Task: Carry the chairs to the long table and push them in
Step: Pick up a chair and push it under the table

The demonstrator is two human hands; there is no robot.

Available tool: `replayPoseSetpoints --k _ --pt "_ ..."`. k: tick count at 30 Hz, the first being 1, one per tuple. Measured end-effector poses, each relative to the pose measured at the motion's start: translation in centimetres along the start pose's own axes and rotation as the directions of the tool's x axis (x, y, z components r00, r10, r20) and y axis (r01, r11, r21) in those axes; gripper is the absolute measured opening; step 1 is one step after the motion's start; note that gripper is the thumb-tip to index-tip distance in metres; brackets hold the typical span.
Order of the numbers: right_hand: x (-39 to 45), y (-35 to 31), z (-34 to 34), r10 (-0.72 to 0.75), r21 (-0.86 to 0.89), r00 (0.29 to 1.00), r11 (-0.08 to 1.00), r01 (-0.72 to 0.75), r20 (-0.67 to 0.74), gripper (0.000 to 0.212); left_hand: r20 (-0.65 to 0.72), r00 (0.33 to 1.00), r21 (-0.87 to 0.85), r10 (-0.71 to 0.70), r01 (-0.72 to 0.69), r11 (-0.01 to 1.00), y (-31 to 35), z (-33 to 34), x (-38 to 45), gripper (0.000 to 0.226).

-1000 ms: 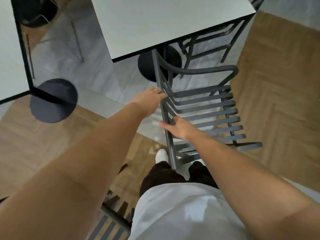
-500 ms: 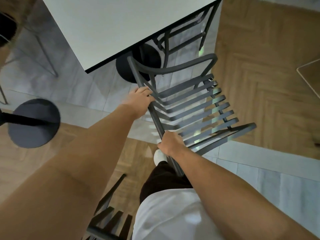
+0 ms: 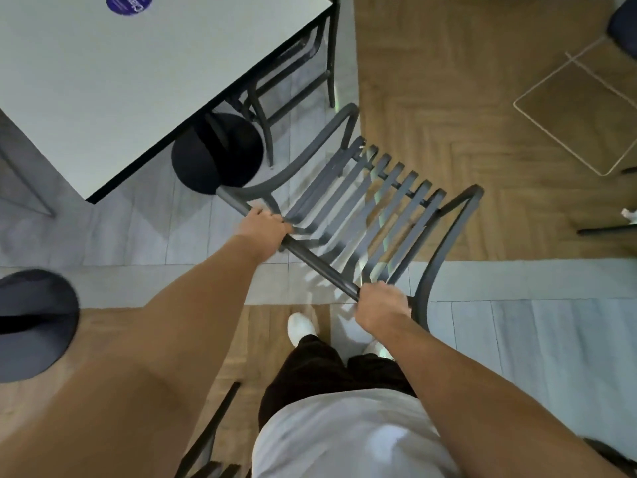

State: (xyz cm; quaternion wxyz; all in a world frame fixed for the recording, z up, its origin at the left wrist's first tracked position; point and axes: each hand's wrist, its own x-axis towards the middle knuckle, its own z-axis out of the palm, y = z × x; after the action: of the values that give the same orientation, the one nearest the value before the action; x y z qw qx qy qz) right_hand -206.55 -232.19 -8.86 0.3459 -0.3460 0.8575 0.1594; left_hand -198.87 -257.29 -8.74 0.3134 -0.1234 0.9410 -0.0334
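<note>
A dark grey metal chair point(image 3: 372, 208) with a slatted seat hangs in front of me, its top rail running diagonally from upper left to lower right. My left hand point(image 3: 263, 229) grips the upper end of that rail. My right hand point(image 3: 382, 307) grips the lower end, by the armrest bend. The chair's seat points away to the upper right, over the border of tile and wood floor. The white table point(image 3: 138, 81) with a black edge fills the upper left, just beyond the chair.
A round black table base point(image 3: 217, 153) stands under the table, and another chair point(image 3: 293, 81) is tucked beneath its right side. A second black base point(image 3: 31, 322) lies at the left edge. Part of a dark chair point(image 3: 210, 439) shows bottom left. A thin white wire frame point(image 3: 579, 112) sits upper right.
The chair has swung clockwise, its seat now pointing upper right, and sits farther from the table corner. My right hand has slid lower along the rail; the view has shifted right.
</note>
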Motion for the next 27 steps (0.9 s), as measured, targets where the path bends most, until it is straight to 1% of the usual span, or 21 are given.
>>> replayPoseSetpoints --k 3,7,11,14,16,19,22,24,27 --pt "-0.1 3.5 0.0 0.011 -0.044 1.000 0.999 -0.012 -0.015 0.026 0.013 0.999 -0.011 0.049 -0.049 0.999 2.4 -0.8 1.4 0.052" --pt "-0.1 7.8 -0.2 0.055 -0.040 0.998 0.998 -0.056 -0.036 0.028 0.034 0.995 -0.034 0.098 -0.097 0.995 5.5 -2.2 3.4 0.050" --pt "0.3 12.6 0.3 0.141 0.102 0.985 0.986 -0.131 -0.096 0.030 0.021 0.993 -0.040 0.113 -0.112 0.993 8.5 -3.9 5.5 0.052" --pt "0.5 15.5 0.7 0.212 0.247 0.975 0.950 -0.190 -0.063 0.032 0.008 0.994 -0.034 0.112 -0.112 0.993 9.9 -5.0 6.7 0.051" --pt "0.7 16.5 0.5 0.235 0.292 0.971 0.932 -0.213 -0.042 0.028 -0.010 0.995 -0.029 0.100 -0.100 0.995 10.5 -5.6 7.4 0.045" --pt "1.1 16.8 0.2 0.228 0.257 0.972 0.945 -0.205 -0.064 0.025 -0.025 0.995 -0.045 0.099 -0.100 0.994 10.6 -6.1 8.3 0.040" --pt "1.4 16.8 0.0 0.254 0.236 0.964 0.944 -0.230 -0.077 0.025 -0.043 0.989 -0.011 0.142 -0.142 0.990 10.2 -6.4 9.4 0.050" --pt "1.6 16.8 -0.2 0.271 0.249 0.960 0.937 -0.245 -0.072 0.027 -0.009 0.982 0.012 0.186 -0.186 0.982 9.7 -6.7 10.4 0.055" --pt "2.0 16.4 -0.5 0.300 0.254 0.951 0.928 -0.274 -0.071 0.030 0.021 0.966 0.067 0.257 -0.258 0.964 9.2 -6.9 11.1 0.057"
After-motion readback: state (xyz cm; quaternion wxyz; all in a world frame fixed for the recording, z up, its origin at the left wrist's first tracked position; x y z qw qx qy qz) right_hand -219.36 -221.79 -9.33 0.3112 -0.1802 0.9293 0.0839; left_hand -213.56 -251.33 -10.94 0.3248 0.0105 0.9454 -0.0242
